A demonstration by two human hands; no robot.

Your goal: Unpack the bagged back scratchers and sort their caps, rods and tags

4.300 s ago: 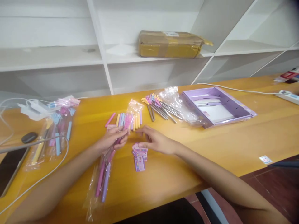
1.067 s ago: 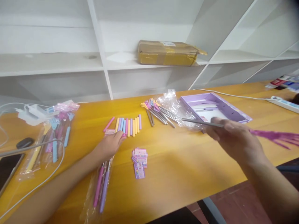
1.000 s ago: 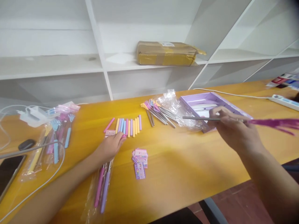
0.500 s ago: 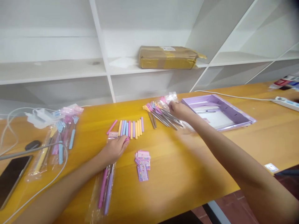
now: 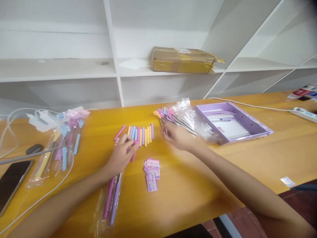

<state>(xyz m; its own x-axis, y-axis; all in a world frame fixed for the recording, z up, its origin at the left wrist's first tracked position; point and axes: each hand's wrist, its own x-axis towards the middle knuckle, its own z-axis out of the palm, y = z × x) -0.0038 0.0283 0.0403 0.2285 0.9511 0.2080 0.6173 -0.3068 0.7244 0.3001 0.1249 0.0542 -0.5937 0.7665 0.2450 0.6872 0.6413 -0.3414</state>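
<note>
My left hand (image 5: 121, 153) is closed on a pink tube (image 5: 133, 156), just in front of a row of pastel tubes (image 5: 141, 135). My right hand (image 5: 177, 135) is closed at the near side of a pile of metal rods with coloured hand-shaped heads (image 5: 168, 114); what its fingers pinch is too small to name. A clear bag (image 5: 115, 201) with a pink and a purple handle lies under my left wrist. Between and below the hands is a small stack of printed cards (image 5: 152, 175). A single pink tube (image 5: 120, 132) lies left of the row.
Clear plastic bags (image 5: 188, 115) lie beside a purple tray (image 5: 230, 140) at the right. Bagged hand-headed sticks (image 5: 64, 158), a phone (image 5: 15, 181), a black mouse (image 5: 34, 149) and cables are at the left. A taped carton (image 5: 183, 61) sits on the shelf behind.
My right hand has moved left and toward me, away from the clear bags. My left hand has lifted slightly, and the pink tube in its fingers now shows more.
</note>
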